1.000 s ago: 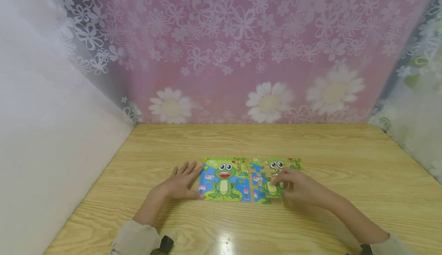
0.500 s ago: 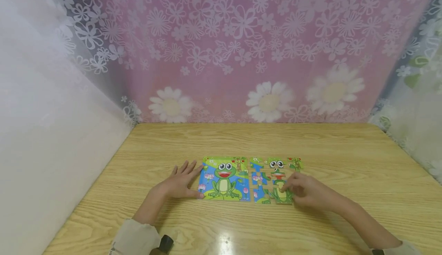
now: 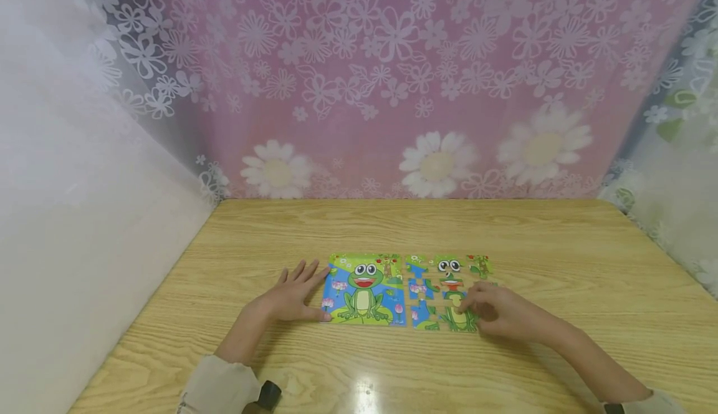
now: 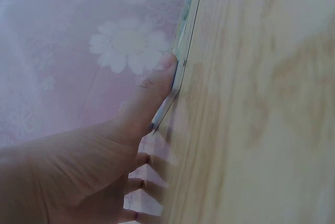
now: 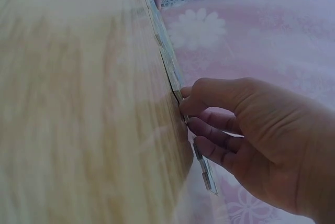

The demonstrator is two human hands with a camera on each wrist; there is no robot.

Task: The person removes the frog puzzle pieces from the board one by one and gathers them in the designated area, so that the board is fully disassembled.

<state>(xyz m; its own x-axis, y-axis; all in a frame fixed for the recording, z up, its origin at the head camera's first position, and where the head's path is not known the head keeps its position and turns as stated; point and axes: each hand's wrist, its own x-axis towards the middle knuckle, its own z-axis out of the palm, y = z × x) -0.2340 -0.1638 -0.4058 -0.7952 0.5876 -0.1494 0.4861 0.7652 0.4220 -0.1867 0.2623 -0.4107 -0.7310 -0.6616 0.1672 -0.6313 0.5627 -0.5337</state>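
A square frog picture board (image 3: 363, 305) lies flat on the table. My left hand (image 3: 288, 298) rests at its left side with the fingers spread, and in the left wrist view the thumb (image 4: 166, 64) touches the board's edge. On the right, my right hand (image 3: 507, 314) pinches a puzzle piece (image 3: 455, 317) showing the frog's belly and feet, at the bottom middle of the loose pieces. The fingers of my right hand (image 5: 225, 130) are curled at the edge of the pieces in the right wrist view. My right hand partly hides the pieces on that side.
More frog puzzle pieces lie spaced in rows beside the board: an eyes piece (image 3: 449, 265), a tree piece (image 3: 480, 264), a mouth piece (image 3: 452, 282) and a lily piece (image 3: 423, 315). The wooden table (image 3: 359, 224) ends at a pink flowered curtain (image 3: 359, 90).
My right hand has moved the belly piece to the right and toward me, then set it lower, apart from the left column of pieces. My left hand and the board have stayed put.
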